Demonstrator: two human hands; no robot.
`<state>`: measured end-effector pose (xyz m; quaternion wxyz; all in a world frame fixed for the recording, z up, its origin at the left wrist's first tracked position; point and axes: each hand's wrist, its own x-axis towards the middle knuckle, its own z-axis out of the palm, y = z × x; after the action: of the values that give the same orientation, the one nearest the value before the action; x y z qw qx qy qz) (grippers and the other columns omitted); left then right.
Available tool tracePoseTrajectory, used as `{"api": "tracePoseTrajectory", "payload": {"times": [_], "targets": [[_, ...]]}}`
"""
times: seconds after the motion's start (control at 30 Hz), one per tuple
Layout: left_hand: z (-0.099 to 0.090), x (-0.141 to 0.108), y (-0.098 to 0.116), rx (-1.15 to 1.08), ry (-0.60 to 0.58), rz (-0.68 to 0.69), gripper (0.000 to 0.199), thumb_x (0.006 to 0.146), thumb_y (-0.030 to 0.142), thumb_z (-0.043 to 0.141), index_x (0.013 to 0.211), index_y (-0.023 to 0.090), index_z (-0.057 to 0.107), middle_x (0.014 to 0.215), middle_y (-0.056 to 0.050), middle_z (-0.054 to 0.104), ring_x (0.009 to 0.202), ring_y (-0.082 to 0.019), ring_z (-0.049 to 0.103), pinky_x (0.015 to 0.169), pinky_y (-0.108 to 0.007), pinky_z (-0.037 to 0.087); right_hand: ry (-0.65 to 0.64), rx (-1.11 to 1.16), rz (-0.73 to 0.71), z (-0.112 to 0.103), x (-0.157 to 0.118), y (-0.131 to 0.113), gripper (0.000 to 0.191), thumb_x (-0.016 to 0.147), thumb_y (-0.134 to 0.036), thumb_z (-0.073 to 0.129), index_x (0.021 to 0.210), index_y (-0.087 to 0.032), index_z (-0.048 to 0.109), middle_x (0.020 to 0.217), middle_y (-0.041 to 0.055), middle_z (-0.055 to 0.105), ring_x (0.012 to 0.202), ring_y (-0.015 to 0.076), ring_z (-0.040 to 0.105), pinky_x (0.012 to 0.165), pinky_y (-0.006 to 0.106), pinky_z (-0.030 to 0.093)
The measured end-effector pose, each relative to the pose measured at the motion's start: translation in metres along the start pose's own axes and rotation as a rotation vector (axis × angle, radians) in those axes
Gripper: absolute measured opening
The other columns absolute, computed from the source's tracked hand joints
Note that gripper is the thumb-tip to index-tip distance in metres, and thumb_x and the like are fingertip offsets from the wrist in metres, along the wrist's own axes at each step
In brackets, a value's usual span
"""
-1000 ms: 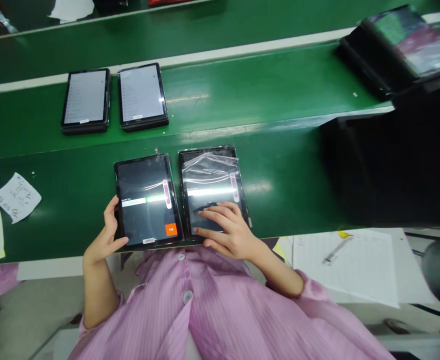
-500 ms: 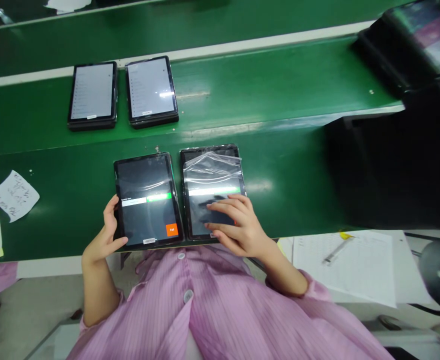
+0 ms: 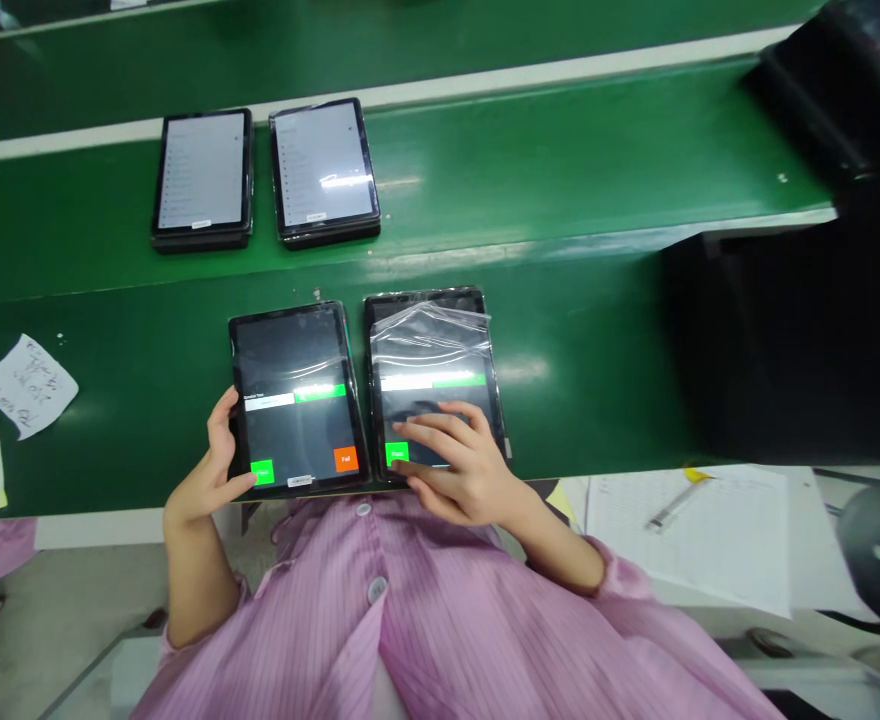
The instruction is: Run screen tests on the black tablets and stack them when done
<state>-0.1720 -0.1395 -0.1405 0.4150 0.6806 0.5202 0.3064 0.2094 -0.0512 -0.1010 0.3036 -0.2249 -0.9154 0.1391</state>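
Observation:
Two black tablets lie side by side at the bench's front edge. My left hand (image 3: 215,461) grips the left edge of the left tablet (image 3: 297,350), fingers along its side and thumb over the lower left corner. Under that thumb tip a green button shows, and an orange "Fail" button glows at lower right. Over the right tablet (image 3: 410,405) my right hand (image 3: 466,465) is spread open, holding nothing, with fingertips at the lower screen near a green button. Whether they touch the glass I cannot tell. Loose clear film wrinkles across this tablet's upper part.
Farther back on the green bench (image 3: 560,170) stand two stacked-looking tablets, one left (image 3: 204,175) and one right (image 3: 325,165), with white list screens. A handwritten paper (image 3: 27,385) lies left. Dark bulky shapes fill the right. Printed sheets (image 3: 740,540) and a pen (image 3: 676,505) lie below right.
My right hand has moved slightly left and down across its tablet. Green buttons now show at the lower left of both screens. My left hand has stayed in place.

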Motion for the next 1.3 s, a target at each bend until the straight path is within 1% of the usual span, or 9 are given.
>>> {"api": "tracePoseTrajectory", "payload": {"times": [0.13, 0.27, 0.37, 0.43, 0.57, 0.77, 0.87, 1.13, 1.3], "targets": [[0.003, 0.0, 0.001, 0.103, -0.008, -0.032, 0.099, 0.095, 0.044, 0.062, 0.163, 0.028, -0.008, 0.168, -0.018, -0.007, 0.157, -0.043, -0.009, 0.124, -0.069, 0.003, 0.068, -0.017, 0.179, -0.008, -0.005, 0.013, 0.023, 0.096, -0.028, 0.056, 0.098, -0.03, 0.079, 0.132, 0.0073, 0.066, 0.117, 0.0283, 0.062, 0.107, 0.055, 0.039], [0.0, 0.0, 0.002, 0.229, -0.034, -0.086, 0.104, 0.095, 0.043, 0.063, 0.161, 0.027, -0.015, 0.167, -0.02, -0.007, 0.158, -0.043, -0.007, 0.124, -0.069, 0.009, 0.38, 0.094, 0.659, -0.017, -0.007, 0.067, 0.034, 0.095, -0.034, 0.058, 0.127, -0.031, 0.069, 0.127, 0.0087, 0.066, 0.115, 0.0286, 0.063, 0.101, 0.049, 0.049], [-0.012, 0.011, 0.012, 0.264, -0.073, -0.121, 0.107, 0.096, 0.049, 0.061, 0.159, 0.026, -0.023, 0.168, -0.023, -0.011, 0.158, -0.043, -0.002, 0.122, -0.068, 0.019, 0.436, 0.305, 0.925, -0.01, -0.005, 0.118, 0.038, 0.089, -0.042, 0.064, 0.122, -0.024, 0.07, 0.113, 0.0094, 0.071, 0.1, 0.0275, 0.067, 0.094, 0.048, 0.054], [-0.021, 0.032, 0.026, 0.383, -0.051, -0.138, 0.097, 0.099, 0.052, 0.055, 0.162, 0.026, -0.013, 0.17, -0.023, -0.009, 0.158, -0.044, 0.0, 0.12, -0.07, 0.02, 0.454, 0.454, 1.008, -0.002, -0.003, 0.142, 0.036, 0.084, -0.044, 0.067, 0.111, -0.021, 0.072, 0.102, 0.0089, 0.073, 0.092, 0.0264, 0.068, 0.091, 0.047, 0.055], [-0.02, 0.104, 0.062, 0.809, -0.028, -0.062, 0.064, 0.101, 0.055, 0.05, 0.159, 0.032, 0.035, 0.173, -0.017, -0.001, 0.157, -0.047, 0.006, 0.117, -0.077, 0.01, 0.517, 0.558, 1.024, 0.005, -0.002, 0.152, 0.036, 0.079, -0.046, 0.073, 0.105, -0.021, 0.072, 0.096, 0.0073, 0.074, 0.089, 0.0247, 0.069, 0.09, 0.044, 0.056], [0.006, 0.191, 0.087, 1.023, -0.199, 0.068, 0.053, 0.1, 0.055, 0.052, 0.143, 0.025, 0.059, 0.158, -0.027, 0.042, 0.147, -0.043, 0.041, 0.116, -0.079, 0.005, 0.523, 0.626, 1.007, 0.003, -0.007, 0.144, 0.04, 0.074, -0.046, 0.078, 0.105, -0.021, 0.072, 0.096, 0.0079, 0.076, 0.091, 0.0247, 0.07, 0.089, 0.042, 0.057], [0.013, 0.199, 0.091, 1.057, -0.202, 0.074, 0.053, 0.101, 0.056, 0.05, 0.138, 0.021, 0.063, 0.149, -0.029, 0.053, 0.138, -0.042, 0.052, 0.116, -0.079, 0.003, 0.531, 0.633, 1.009, 0.004, -0.008, 0.148, 0.039, 0.073, -0.047, 0.079, 0.102, -0.022, 0.072, 0.093, 0.0073, 0.075, 0.088, 0.0241, 0.07, 0.086, 0.041, 0.058], [0.014, 0.2, 0.091, 1.01, -0.211, 0.067, 0.05, 0.103, 0.056, 0.044, 0.126, 0.019, 0.068, 0.144, -0.026, 0.059, 0.136, -0.042, 0.055, 0.118, -0.078, 0.004, 0.556, 0.621, 1.013, 0.006, -0.008, 0.148, 0.041, 0.072, -0.051, 0.08, 0.097, -0.021, 0.069, 0.09, 0.0063, 0.074, 0.085, 0.0216, 0.069, 0.083, 0.038, 0.058], [0.021, 0.18, 0.094, 0.574, -0.193, 0.088, 0.069, 0.1, 0.069, 0.036, 0.15, 0.023, 0.049, 0.166, -0.02, 0.032, 0.156, -0.04, 0.022, 0.119, -0.074, -0.007, 0.559, 0.575, 1.014, 0.008, -0.006, 0.145, 0.04, 0.074, -0.051, 0.077, 0.097, -0.018, 0.07, 0.087, 0.0073, 0.074, 0.082, 0.0219, 0.07, 0.082, 0.04, 0.059]]}}
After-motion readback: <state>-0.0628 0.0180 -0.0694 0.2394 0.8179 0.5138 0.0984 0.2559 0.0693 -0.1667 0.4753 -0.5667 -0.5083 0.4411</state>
